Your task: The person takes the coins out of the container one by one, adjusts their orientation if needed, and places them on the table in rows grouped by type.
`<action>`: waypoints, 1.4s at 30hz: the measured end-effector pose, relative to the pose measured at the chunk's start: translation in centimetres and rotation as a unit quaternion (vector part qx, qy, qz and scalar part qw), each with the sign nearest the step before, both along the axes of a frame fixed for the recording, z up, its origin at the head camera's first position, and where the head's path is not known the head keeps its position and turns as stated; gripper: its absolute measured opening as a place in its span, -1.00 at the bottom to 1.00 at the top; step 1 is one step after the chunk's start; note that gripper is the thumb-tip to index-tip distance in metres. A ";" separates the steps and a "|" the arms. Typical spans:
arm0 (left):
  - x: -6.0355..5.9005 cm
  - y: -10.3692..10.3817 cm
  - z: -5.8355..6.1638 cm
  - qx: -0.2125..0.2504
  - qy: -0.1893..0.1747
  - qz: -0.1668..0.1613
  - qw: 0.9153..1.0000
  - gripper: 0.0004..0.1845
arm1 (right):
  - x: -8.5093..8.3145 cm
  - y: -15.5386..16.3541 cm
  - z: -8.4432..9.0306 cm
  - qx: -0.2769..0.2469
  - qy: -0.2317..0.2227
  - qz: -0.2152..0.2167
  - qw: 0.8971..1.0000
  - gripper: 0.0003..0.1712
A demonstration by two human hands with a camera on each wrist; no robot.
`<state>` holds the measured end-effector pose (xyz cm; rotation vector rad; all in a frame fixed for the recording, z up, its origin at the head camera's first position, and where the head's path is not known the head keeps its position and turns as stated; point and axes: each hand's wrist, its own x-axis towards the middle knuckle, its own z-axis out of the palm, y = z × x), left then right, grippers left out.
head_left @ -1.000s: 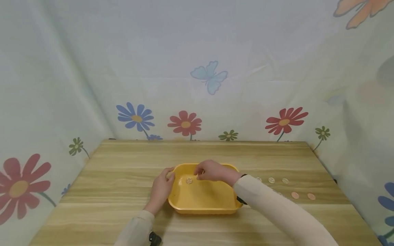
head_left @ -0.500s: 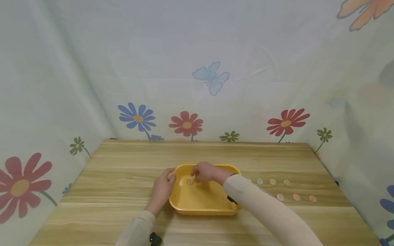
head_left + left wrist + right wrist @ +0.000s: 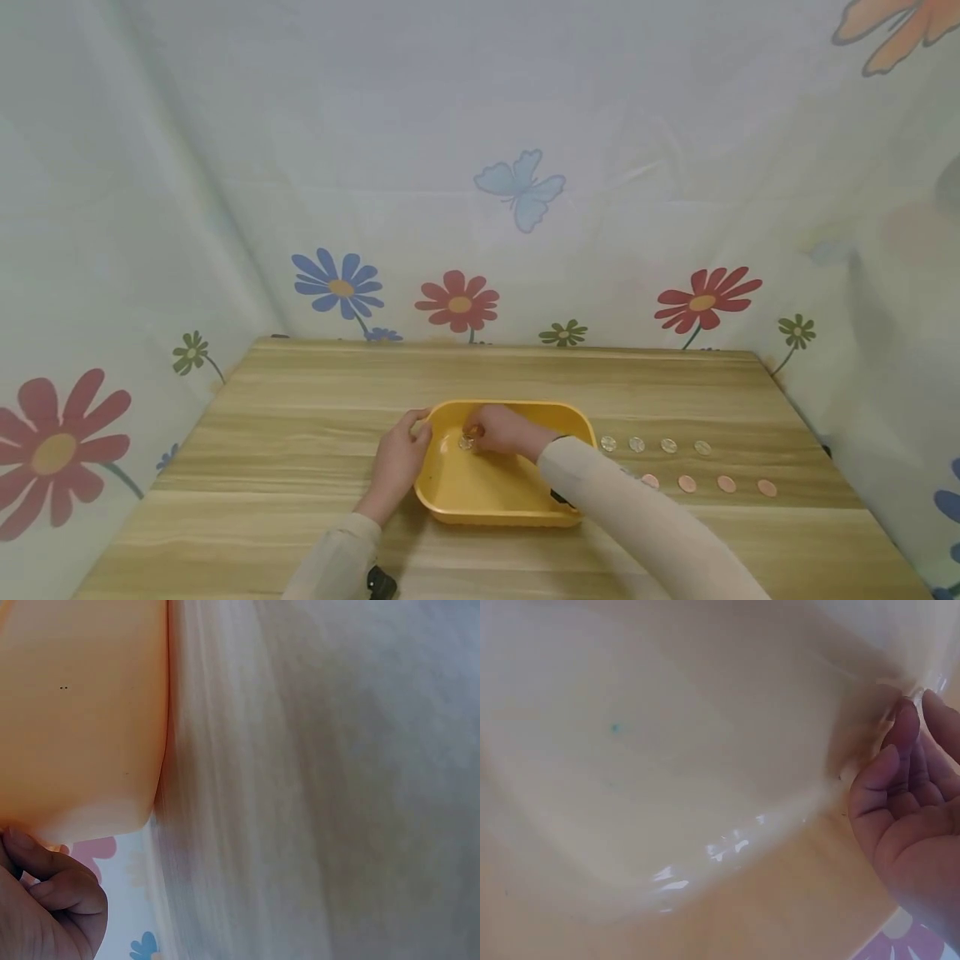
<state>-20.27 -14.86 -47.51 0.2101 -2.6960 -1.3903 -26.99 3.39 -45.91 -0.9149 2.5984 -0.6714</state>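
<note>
A yellow plastic tray (image 3: 495, 492) sits mid-table. My left hand (image 3: 400, 458) grips its left rim near the far corner; the left wrist view has the thumb (image 3: 26, 844) against the tray wall (image 3: 90, 750). My right hand (image 3: 504, 431) reaches down inside the tray, over its far left part. A small silvery coin (image 3: 466, 443) shows at the right fingertips. In the right wrist view the thumb and index finger of the right hand (image 3: 911, 787) come together on a small pale edge, with the other fingers curled.
Right of the tray, a row of silvery coins (image 3: 668, 447) lies on the wooden table (image 3: 300, 400). Nearer me is a row of copper-coloured coins (image 3: 726, 483), partly hidden by the right sleeve (image 3: 637, 508). A flower-printed cloth (image 3: 600, 233) hangs behind and at both sides.
My right hand has moved left and down inside the tray to the silvery coin. More of the coin rows shows as the right arm shifted left. My left hand keeps its grip.
</note>
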 end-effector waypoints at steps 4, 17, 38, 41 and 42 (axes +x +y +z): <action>0.1 0.0 0.0 -0.005 0.003 -0.003 1.000 -0.61 | -1.1 0.1 -2.0 -0.015 0.017 0.015 1.000 -0.78; -0.1 0.0 -0.1 -0.014 0.004 0.001 1.000 -0.61 | 0.5 -0.5 -1.0 0.022 0.055 -0.003 0.998 -0.88; -0.2 0.0 -0.3 -0.014 0.008 0.002 1.000 -0.61 | 1.2 -1.2 -1.0 0.084 0.112 0.003 0.990 -0.92; -0.2 0.0 -0.3 -0.008 0.007 0.000 1.000 -0.61 | 1.1 -1.3 -1.1 0.098 0.115 0.001 0.989 -0.92; -0.1 0.1 -0.3 -0.007 0.008 0.000 1.000 -0.61 | 1.1 -1.2 -1.1 0.098 0.114 0.002 0.989 -0.91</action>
